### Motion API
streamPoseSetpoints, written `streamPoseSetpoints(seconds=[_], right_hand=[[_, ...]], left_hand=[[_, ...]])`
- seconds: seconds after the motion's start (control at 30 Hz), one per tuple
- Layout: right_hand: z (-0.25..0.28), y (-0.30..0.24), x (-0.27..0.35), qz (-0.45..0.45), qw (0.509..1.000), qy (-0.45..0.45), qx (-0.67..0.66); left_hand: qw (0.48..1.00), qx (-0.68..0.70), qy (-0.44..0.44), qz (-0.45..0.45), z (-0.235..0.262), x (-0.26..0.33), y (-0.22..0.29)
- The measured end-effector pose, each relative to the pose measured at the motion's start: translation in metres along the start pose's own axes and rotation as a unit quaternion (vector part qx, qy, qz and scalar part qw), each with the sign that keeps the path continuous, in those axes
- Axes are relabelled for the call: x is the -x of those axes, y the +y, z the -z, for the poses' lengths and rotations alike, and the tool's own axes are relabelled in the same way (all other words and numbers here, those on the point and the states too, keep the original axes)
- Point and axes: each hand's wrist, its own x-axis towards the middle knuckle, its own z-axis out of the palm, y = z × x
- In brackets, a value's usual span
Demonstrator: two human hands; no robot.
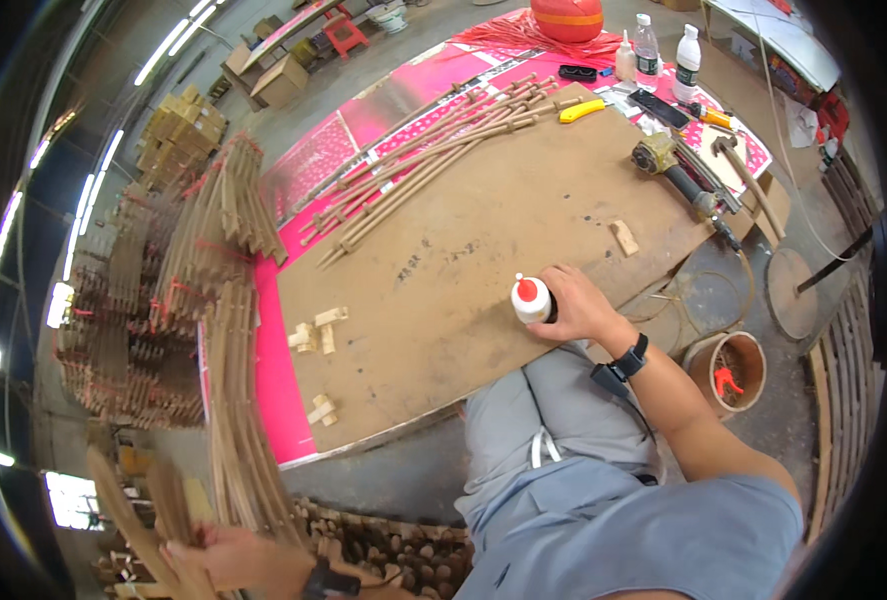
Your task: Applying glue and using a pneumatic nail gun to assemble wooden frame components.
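The right hand (573, 306) is wrapped around a white bottle (529, 312) near the table's (443, 275) front edge. It looks light and squeezable, best held round its body. The left hand (231, 558) meets stiff-looking wooden strips (123, 515), low at left; blur hides whether it grips them.

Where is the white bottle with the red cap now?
In the head view, right of centre, the white bottle is gripped in the right hand near the lower edge of the brown board.
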Motion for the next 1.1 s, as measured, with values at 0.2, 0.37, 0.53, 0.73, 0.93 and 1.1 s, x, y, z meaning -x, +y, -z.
streamPoseSetpoints(seconds=[0.2, 0.37, 0.53, 0.73, 0.93, 1.1], right_hand=[[0.011, -0.002, 0.006, -0.022, 1.000, 0.012, 0.006], [0.006, 0.003, 0.006, -0.008, 1.000, 0.008, -0.003], [0.011, 0.001, 0.006, 0.006, 1.000, -0.007, 0.005], [0.015, -0.001, 0.003, 0.079, 0.994, -0.071, -0.027], [0.010, 0.006, 0.008, 0.094, 0.994, -0.060, -0.024], [0.013, 0.010, 0.011, 0.076, 0.996, -0.047, -0.031]], left_hand=[[0.957, 0.072, -0.217, -0.181, -0.100, 0.094, 0.102], [0.854, 0.341, -0.357, 0.164, -0.161, 0.191, 0.152], [0.728, 0.448, -0.403, 0.327, -0.202, 0.264, 0.196], [0.551, 0.494, -0.534, 0.410, -0.251, 0.348, 0.239], [0.419, 0.469, -0.599, 0.496, -0.277, 0.416, 0.268], [0.361, 0.457, -0.620, 0.525, -0.283, 0.436, 0.284]])
